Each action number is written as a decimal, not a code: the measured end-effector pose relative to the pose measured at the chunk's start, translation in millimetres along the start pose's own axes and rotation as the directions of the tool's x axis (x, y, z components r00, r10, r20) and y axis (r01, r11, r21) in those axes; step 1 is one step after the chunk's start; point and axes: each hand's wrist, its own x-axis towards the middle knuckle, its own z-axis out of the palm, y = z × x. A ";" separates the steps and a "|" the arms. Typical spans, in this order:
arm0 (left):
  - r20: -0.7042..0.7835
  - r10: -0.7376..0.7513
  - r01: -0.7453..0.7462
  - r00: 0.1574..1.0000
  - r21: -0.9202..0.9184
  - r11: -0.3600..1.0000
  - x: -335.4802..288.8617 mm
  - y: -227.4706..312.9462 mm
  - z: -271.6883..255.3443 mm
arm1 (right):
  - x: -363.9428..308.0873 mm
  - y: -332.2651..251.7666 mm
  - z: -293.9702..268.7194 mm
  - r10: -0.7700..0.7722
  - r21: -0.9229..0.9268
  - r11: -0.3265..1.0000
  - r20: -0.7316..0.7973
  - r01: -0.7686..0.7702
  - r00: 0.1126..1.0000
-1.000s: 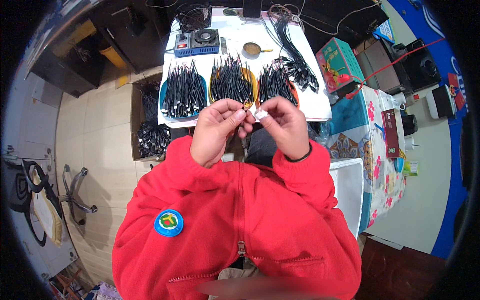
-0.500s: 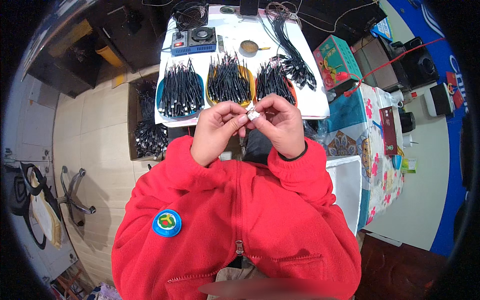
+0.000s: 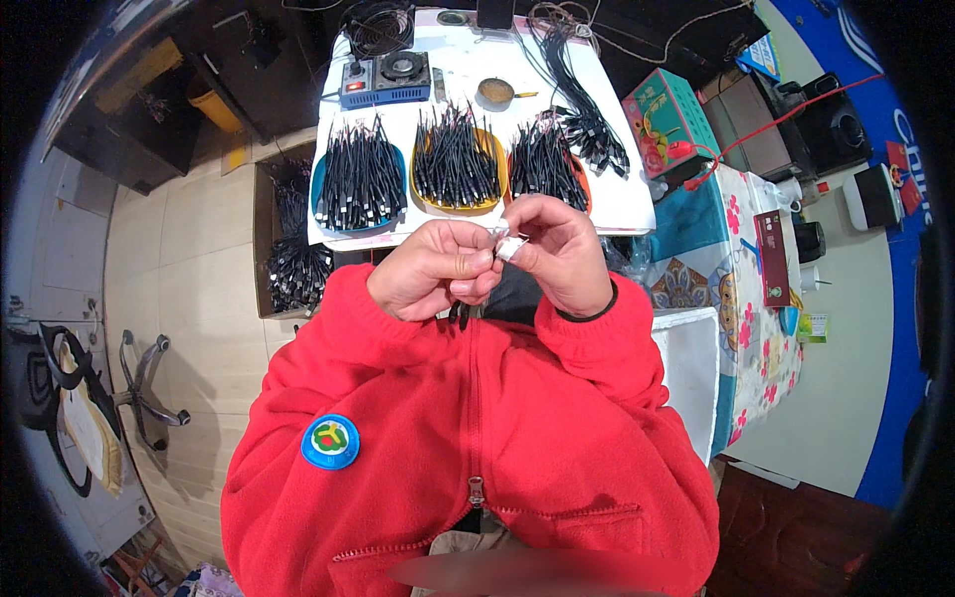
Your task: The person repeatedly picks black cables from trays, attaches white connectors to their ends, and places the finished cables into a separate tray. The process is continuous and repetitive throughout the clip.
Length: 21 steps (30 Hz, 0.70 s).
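from my end i see both hands close together in front of the near edge of the worktop (image 3: 463, 227), the fingertips almost meeting. the right hand (image 3: 565, 257) is clamped on a small white piece (image 3: 510, 249), pinching it between thumb and fingers. the left hand (image 3: 433, 271) is closed too, its thumb pressed against the fingers just left of the white piece, with the end of a black cable (image 3: 459, 314) hanging out below it. i cannot tell whether the cable and the white piece are joined, as the fingers cover that spot.

just beyond the hands, three trays stand in a row along the near side of the worktop: a teal tray (image 3: 403, 174) on the left, a yellow tray (image 3: 501, 159) in the middle and an orange tray (image 3: 585, 181) on the right, each piled with short black cables. a loose bunch of longer cables (image 3: 592, 134) lies to the far right of them. behind the trays i see a blue box (image 3: 385, 96) with a red switch on the left, and a small round pan (image 3: 494, 94) right of it. a dark fan (image 3: 380, 30) sits at the far left. to the left, on the floor, a carton (image 3: 263, 234) holds more cables. a green and red box (image 3: 667, 114) stands right of the worktop.
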 end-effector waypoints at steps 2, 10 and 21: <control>0.008 0.002 -0.003 1.000 0.014 1.000 -0.1 0.1 -1.2 | -0.3 0.5 -2.0 -0.002 -0.033 0.999 0.003 0.002 1.000; 0.014 0.095 -0.095 0.995 -0.009 0.995 1.3 -2.8 -0.5 | -3.7 7.5 7.5 0.209 0.371 0.910 -0.026 -0.184 0.978; -0.207 0.280 -0.044 0.938 0.728 0.684 3.1 -3.6 9.3 | -2.2 30.9 -4.1 0.334 0.711 0.614 0.158 -0.342 0.929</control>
